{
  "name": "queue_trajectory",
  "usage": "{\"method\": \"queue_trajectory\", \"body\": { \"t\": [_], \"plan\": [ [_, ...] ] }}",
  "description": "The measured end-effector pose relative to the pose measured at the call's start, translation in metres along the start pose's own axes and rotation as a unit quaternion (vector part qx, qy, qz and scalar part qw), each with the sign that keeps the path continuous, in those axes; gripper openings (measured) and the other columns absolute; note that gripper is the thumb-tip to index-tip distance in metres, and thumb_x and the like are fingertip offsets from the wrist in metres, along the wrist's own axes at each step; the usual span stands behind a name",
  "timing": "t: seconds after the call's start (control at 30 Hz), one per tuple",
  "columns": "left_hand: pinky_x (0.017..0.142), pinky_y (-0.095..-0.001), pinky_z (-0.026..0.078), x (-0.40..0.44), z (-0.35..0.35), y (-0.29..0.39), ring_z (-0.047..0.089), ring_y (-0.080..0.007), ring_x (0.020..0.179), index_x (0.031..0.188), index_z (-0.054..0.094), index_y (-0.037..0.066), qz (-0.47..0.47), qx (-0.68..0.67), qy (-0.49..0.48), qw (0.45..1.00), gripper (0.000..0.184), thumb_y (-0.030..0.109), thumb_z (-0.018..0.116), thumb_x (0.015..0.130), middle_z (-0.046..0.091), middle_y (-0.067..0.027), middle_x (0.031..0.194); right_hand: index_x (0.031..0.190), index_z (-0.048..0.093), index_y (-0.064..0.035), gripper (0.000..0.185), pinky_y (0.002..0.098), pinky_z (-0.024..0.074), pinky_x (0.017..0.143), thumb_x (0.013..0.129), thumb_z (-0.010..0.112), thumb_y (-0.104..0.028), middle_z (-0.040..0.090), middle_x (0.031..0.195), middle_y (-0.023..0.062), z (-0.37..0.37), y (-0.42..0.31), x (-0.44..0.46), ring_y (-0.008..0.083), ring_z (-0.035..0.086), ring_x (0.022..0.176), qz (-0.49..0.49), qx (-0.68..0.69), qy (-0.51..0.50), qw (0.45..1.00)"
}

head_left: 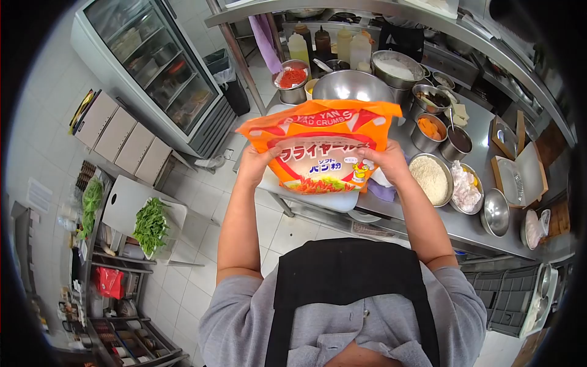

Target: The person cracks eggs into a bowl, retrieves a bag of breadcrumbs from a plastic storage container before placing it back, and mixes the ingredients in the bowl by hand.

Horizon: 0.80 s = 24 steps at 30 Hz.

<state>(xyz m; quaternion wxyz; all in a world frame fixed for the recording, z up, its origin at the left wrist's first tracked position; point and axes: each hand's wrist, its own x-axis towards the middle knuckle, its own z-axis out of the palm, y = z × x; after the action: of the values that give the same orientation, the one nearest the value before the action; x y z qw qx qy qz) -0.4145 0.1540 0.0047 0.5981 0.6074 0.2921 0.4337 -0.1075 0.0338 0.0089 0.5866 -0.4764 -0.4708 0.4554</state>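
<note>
An orange bread crumbs bag (pixel 324 150) is held up level in front of my chest, its printed side towards the camera. My left hand (pixel 260 160) grips its left edge and my right hand (pixel 382 158) its right edge, thumbs on the front. The other fingers are hidden behind the bag. Directly behind it stands a large steel bowl (pixel 354 85). To the right of my right hand, a bowl of pale crumbs (pixel 430 180) sits on the steel counter, beside a bowl with white pieces and yellow yolk (pixel 466 189).
A metal shelf rail (pixel 342 7) crosses above the counter. Squeeze bottles (pixel 322 43) and pots stand at the back. An empty steel bowl (pixel 495 213) is at the right. Leafy greens (pixel 151 226) fill a tray at left, below a glass-door fridge (pixel 165 67).
</note>
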Motion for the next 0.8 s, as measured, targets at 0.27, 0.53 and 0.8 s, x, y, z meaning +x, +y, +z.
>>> {"method": "queue_trajectory", "body": {
  "t": [0.27,0.53,0.8],
  "plan": [
    [0.086,-0.0292,0.046,0.001,0.012,0.038,0.059,-0.0140,0.096,0.115,0.052,0.002,0.113,-0.080,0.036,0.990,0.038,0.014,0.068,0.082,0.062,-0.0060,0.108,0.104,0.058,-0.0040,0.023,0.0205,0.0456,0.069,0.087,0.061,-0.019,0.063,0.091,0.0000,-0.003,-0.034,0.008,0.0070,0.057,0.076,-0.080,0.068,0.038,0.994],
    [0.079,-0.0245,0.047,0.019,0.005,0.067,0.059,-0.0101,0.086,0.100,0.056,0.002,0.097,-0.103,0.074,0.987,0.020,0.016,0.062,0.088,0.063,-0.0057,0.094,0.097,0.057,-0.0015,0.014,0.0226,0.0494,0.072,0.088,0.060,-0.012,0.064,0.090,0.0053,-0.004,-0.079,0.031,0.0088,0.060,0.078,-0.142,0.120,0.039,0.982],
    [0.079,-0.0249,0.048,0.020,0.009,0.063,0.059,-0.0116,0.086,0.104,0.054,0.002,0.028,-0.085,0.085,0.992,0.025,0.022,0.059,0.090,0.063,-0.0064,0.097,0.107,0.052,-0.0016,0.023,0.0240,0.0498,0.075,0.089,0.060,-0.013,0.063,0.096,0.0065,0.000,-0.071,0.028,0.0105,0.061,0.084,-0.064,0.125,0.011,0.990]
  ]
}}
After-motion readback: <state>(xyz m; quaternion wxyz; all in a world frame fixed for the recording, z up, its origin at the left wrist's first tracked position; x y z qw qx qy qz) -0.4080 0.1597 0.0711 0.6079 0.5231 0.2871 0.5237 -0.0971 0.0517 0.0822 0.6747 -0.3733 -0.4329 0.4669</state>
